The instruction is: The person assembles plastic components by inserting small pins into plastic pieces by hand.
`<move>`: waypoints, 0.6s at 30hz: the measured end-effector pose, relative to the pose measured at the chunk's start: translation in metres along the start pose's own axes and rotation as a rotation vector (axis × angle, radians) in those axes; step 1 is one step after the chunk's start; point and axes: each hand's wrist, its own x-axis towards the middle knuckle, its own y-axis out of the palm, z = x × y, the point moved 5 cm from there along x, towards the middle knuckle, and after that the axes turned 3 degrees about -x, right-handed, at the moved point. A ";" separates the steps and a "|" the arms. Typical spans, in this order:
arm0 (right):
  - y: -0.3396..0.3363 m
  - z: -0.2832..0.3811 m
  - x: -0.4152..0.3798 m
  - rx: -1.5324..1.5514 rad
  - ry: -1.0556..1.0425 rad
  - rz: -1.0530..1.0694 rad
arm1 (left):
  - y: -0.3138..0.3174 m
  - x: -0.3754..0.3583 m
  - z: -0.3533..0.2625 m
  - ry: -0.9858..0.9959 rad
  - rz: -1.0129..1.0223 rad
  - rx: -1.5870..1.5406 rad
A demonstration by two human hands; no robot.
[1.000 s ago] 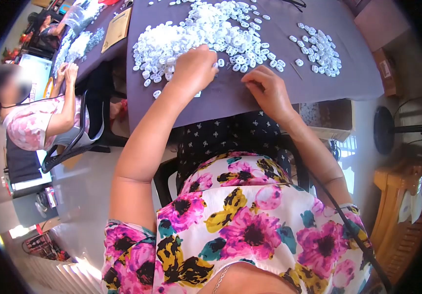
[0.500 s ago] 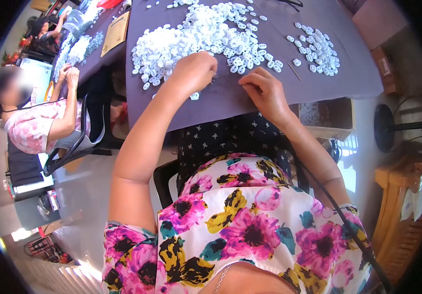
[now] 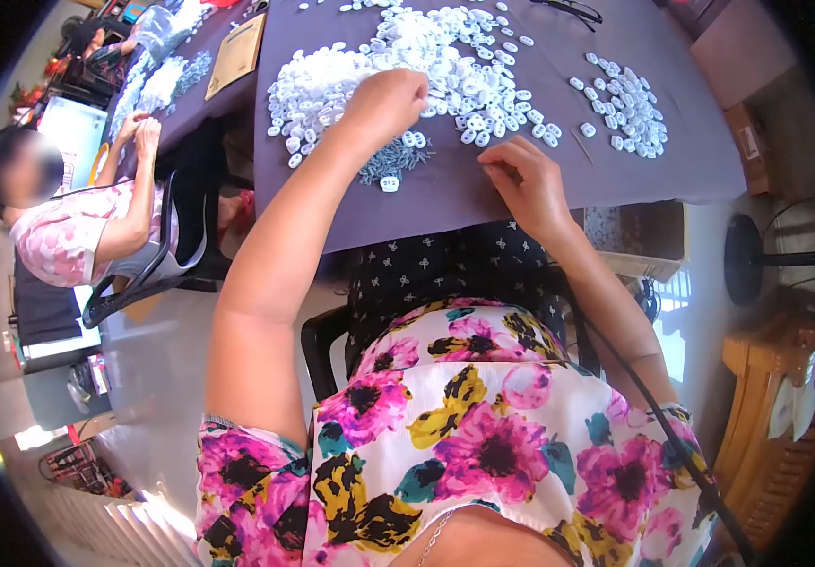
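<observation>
Small white oval plastic pieces with holes [image 3: 332,80] lie in a large heap on the dark cloth-covered table. My left hand [image 3: 390,102] is over the heap's near side with its fingers curled inward, and whatever they grip is hidden. Under that wrist sits a small pile of thin grey screw-like pins [image 3: 396,163], partly covered by my forearm. One white piece [image 3: 390,182] lies just in front of the pins. To the right, my right hand [image 3: 528,181] hovers by the table's near edge, thumb and fingers pinched together; anything between them is too small to make out.
A smaller group of white pieces [image 3: 630,113] lies at the right, beside a thin stick [image 3: 581,146]. Dark-framed glasses [image 3: 573,11] rest at the back. An open cardboard box [image 3: 649,231] stands below the right edge. Another person [image 3: 95,222] sits working at the left, near a clipboard [image 3: 237,55].
My left hand has moved away from me onto the heap, uncovering more of the grey pins. My right hand stays pinched near the edge. The whole view has shifted slightly.
</observation>
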 end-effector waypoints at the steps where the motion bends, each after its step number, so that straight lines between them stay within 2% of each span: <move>1: -0.001 0.001 0.000 -0.010 -0.006 0.004 | 0.000 -0.007 -0.004 0.013 -0.006 -0.005; 4: -0.003 -0.001 0.001 -0.001 -0.037 -0.005 | 0.004 -0.020 -0.009 0.099 -0.034 -0.011; 12: -0.004 -0.006 0.001 -0.006 0.012 0.009 | 0.001 -0.029 0.002 0.090 -0.106 -0.238; 17: -0.002 -0.006 0.002 -0.034 -0.011 0.008 | 0.003 -0.010 -0.012 0.163 -0.196 -0.108; 18: -0.002 -0.008 0.002 -0.033 -0.021 -0.002 | 0.007 -0.003 -0.015 0.136 -0.160 -0.002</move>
